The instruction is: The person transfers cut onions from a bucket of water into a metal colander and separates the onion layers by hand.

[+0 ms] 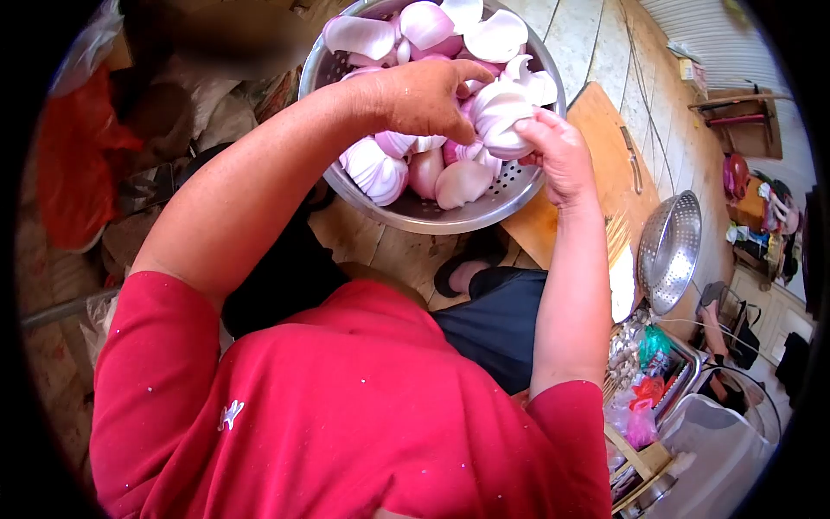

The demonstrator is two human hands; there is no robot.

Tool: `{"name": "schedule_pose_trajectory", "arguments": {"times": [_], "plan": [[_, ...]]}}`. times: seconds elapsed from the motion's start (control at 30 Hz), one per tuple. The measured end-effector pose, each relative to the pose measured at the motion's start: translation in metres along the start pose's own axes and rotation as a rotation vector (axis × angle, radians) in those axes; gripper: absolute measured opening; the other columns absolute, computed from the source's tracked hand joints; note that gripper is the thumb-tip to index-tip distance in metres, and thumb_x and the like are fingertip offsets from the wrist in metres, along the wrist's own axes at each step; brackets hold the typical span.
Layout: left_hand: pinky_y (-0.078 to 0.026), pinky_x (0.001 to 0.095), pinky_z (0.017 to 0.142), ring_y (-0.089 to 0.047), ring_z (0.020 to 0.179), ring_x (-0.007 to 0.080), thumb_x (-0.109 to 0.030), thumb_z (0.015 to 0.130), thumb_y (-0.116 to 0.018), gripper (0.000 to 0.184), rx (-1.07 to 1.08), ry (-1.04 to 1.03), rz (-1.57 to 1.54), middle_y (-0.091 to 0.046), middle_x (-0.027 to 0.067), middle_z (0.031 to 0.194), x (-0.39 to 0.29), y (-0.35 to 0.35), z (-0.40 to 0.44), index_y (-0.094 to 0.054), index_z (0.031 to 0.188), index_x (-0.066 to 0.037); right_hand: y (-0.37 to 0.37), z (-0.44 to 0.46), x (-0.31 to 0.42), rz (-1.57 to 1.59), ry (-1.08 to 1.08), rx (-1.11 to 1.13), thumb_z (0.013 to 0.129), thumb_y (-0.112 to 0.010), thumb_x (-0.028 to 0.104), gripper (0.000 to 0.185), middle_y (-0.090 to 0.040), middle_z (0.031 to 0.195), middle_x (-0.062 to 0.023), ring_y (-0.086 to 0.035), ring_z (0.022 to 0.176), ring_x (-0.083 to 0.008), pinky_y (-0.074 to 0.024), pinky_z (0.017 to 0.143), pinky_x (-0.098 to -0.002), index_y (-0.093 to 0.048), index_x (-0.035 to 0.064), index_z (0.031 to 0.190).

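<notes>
My right hand (558, 151) pinches a cut onion (501, 119) with fanned white and pink layers, thumb on its near side. Beside it, my left hand (428, 97) reaches over the metal colander (432, 223), thumb and forefinger spread apart near the same onion; its other fingers are partly hidden. The colander is heaped with purple-pink onion pieces (462, 183), some whole curved layers, others sliced into fans like the cut onion (379, 173) at the lower left.
A wooden board (596, 130) with a knife (633, 160) on it lies right of the colander. Farther right a second metal colander (670, 251) stands tilted. Thin wooden skewers (617, 238), plastic bags (641, 419) and a red bag (78, 160) lie around. Another person's leg (713, 324) shows at the far right.
</notes>
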State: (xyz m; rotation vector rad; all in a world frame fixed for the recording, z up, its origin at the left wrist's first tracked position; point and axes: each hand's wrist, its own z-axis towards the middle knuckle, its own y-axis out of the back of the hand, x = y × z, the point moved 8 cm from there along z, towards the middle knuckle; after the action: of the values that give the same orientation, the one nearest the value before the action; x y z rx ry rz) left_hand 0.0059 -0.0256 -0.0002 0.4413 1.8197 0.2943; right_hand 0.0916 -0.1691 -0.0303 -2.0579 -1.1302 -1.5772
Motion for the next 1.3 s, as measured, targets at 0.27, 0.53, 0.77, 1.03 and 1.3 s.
{"name": "schedule_pose_trajectory", "arguments": {"times": [0.27,0.53,0.77,1.03,1.3], "plan": [[-0.047,0.0296,0.093,-0.061,0.102,0.0191,-0.016,0.077,-0.075,0.062,0.033,-0.219,-0.768,-0.062,0.0127,0.113,-0.015,-0.023,0.012,-0.047,0.13,0.002,-0.013,-0.015,0.009,0.59,-0.093,0.027,0.091,-0.056,0.032,0.035,-0.068,0.08,-0.0119,-0.063,0.054,-0.0165,-0.0483,0.048,-0.024,-0.061,-0.0001,0.105],[-0.053,0.0332,0.088,-0.064,0.099,0.0204,-0.003,0.082,-0.068,0.054,-0.047,-0.056,-0.756,-0.062,0.0127,0.112,-0.005,-0.022,0.014,-0.045,0.131,0.001,0.003,-0.019,0.022,0.068,0.068,-0.234,0.089,-0.064,0.031,0.045,-0.064,0.082,-0.0064,-0.055,0.056,-0.0066,-0.0406,0.049,-0.0189,-0.057,-0.0051,0.114],[-0.054,0.0316,0.081,-0.065,0.095,0.0197,-0.019,0.076,-0.078,0.07,-0.384,-0.21,-0.046,-0.065,0.0161,0.108,-0.017,-0.005,0.006,-0.044,0.135,-0.002,-0.009,-0.022,0.032,0.273,0.191,-0.192,0.085,-0.07,0.027,0.06,-0.063,0.105,-0.0099,-0.062,0.088,-0.0127,-0.0493,0.07,-0.0232,-0.048,-0.0072,0.128],[-0.054,0.0324,0.081,-0.067,0.091,0.0211,-0.02,0.073,-0.078,0.071,-0.378,-0.237,0.072,-0.066,0.018,0.105,-0.021,-0.009,0.004,-0.047,0.134,-0.003,-0.013,-0.016,0.018,0.236,0.138,-0.186,0.081,-0.072,0.025,0.058,-0.062,0.107,-0.0117,-0.062,0.089,-0.0145,-0.0514,0.074,-0.0261,-0.05,-0.0071,0.125],[-0.054,0.031,0.078,-0.065,0.088,0.0184,-0.011,0.074,-0.069,0.063,-0.141,-0.018,-0.439,-0.065,0.0135,0.103,-0.003,-0.004,0.011,-0.047,0.132,0.002,-0.006,-0.018,0.015,0.319,0.035,-0.076,0.083,-0.065,0.021,0.061,-0.063,0.103,-0.013,-0.064,0.087,-0.0176,-0.0519,0.075,-0.0277,-0.044,-0.008,0.132]]}}
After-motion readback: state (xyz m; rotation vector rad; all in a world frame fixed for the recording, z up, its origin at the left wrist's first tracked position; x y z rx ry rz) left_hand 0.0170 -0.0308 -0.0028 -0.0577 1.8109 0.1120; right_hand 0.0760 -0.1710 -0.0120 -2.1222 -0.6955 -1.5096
